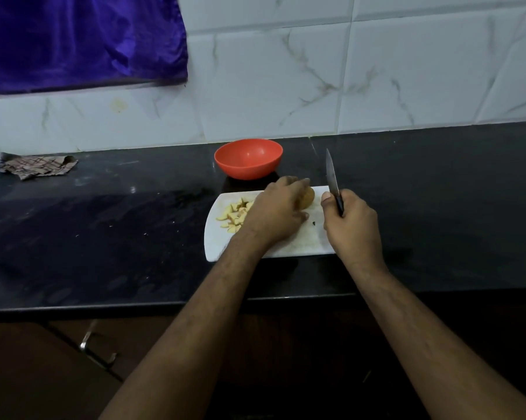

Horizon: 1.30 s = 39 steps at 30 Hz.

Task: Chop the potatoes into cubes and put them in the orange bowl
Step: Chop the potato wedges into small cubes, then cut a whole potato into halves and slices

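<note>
Now the left hand (278, 212) cups the potato (307, 197) on the board (301, 241), the right hand (351, 225) grips the knife (332, 178) just beside it; better tuck fingertips back. Cut pieces (235, 214) lie left, orange bowl (248, 158) beyond.

Your path from the cutting board (286, 247) to the orange bowl (248, 158) at the surface's (437, 207) back edge is short and open. The raised knife (332, 177) stands beside that path on the right. Right of the board, the surface offers free room. A crumpled cloth (37, 166) occupies the back-left edge.
</note>
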Motion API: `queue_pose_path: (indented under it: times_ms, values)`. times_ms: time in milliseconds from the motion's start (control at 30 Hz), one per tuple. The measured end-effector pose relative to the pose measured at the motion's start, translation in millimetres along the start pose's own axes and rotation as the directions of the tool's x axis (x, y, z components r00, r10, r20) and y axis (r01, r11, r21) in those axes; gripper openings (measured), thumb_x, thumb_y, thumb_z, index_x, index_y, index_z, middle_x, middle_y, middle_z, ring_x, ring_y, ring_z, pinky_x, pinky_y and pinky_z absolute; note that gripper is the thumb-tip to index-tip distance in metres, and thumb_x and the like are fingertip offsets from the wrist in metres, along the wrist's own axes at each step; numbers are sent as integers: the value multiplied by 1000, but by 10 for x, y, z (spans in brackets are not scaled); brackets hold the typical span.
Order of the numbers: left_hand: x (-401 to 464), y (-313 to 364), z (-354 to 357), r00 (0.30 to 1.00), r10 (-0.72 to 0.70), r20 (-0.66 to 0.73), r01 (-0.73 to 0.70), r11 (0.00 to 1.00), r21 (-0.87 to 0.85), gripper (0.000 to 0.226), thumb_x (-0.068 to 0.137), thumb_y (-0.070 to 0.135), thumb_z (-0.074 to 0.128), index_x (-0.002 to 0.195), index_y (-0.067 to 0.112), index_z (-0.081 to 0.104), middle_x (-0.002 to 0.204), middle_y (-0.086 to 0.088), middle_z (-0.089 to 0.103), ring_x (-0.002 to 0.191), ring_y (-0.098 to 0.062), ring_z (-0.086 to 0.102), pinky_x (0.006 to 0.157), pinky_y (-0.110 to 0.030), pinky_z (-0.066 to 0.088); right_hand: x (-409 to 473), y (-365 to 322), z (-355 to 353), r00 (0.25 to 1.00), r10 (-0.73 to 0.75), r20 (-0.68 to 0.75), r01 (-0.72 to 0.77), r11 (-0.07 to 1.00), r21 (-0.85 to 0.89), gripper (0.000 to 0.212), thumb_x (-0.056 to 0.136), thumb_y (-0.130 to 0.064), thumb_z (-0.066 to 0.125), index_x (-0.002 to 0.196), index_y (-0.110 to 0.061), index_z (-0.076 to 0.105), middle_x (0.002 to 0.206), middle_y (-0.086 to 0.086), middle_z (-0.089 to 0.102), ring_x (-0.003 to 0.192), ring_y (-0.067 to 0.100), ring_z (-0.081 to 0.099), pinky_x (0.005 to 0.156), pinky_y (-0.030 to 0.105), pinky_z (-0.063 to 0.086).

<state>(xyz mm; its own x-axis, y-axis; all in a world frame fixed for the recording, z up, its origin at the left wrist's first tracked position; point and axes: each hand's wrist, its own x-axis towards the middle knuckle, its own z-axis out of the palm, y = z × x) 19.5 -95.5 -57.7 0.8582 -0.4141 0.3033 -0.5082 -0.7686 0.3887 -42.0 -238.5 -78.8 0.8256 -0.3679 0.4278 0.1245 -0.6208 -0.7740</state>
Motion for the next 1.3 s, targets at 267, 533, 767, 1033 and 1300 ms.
queue_pose_path:
  times_ms: [267, 533, 767, 1033, 1300]
  values:
    - [176, -9, 9, 994, -57, 93, 62, 997, -52, 54, 92, 19, 66, 143, 18, 47, 132, -4, 48, 120, -22, 51, 97, -28, 43, 14, 1, -5, 1000, 5, 11, -5, 1000, -15, 34, 101, -38, 54, 76, -16, 53, 62, -3, 54, 55, 12, 52, 52, 32, 43]
    - [-430, 138, -56, 976, -140, -168, 114, 981, -157, 66, 67, 36, 89, 125, 21, 62, 113, 1, 55, 99, -13, 57, 86, -29, 50, 12, -18, -3, 1000, 0, 28, 1, 999, -43, 34, 101, -41, 53, 78, -15, 57, 64, -2, 57, 55, 14, 55, 54, 37, 49]
    - [-573, 141, 92, 960, -210, -185, 152, 946, -285, 68, 71, 43, 88, 130, 26, 57, 122, 6, 53, 109, -10, 54, 91, -24, 48, -50, -83, -24, 999, -33, 6, 33, 998, -60, 22, 102, -33, 52, 93, -15, 61, 68, -5, 57, 59, 10, 55, 54, 29, 43]
    - [-596, 44, 117, 968, -134, -210, 63, 948, -313, 59, 83, 34, 80, 136, 20, 60, 125, 3, 57, 111, -8, 57, 89, -9, 44, -126, -206, -212, 942, 34, 333, 7, 993, -120, 38, 103, -13, 45, 141, -12, 46, 133, 9, 53, 117, 23, 53, 88, 26, 38]
    - [-606, 37, 113, 964, -157, -217, 75, 936, -343, 56, 79, 30, 84, 129, 23, 61, 122, 7, 57, 109, -7, 56, 88, -15, 44, -196, -352, -427, 893, 112, 435, -93, 994, -65, 23, 106, -34, 44, 125, -36, 57, 80, -2, 69, 58, 10, 60, 48, 27, 47]
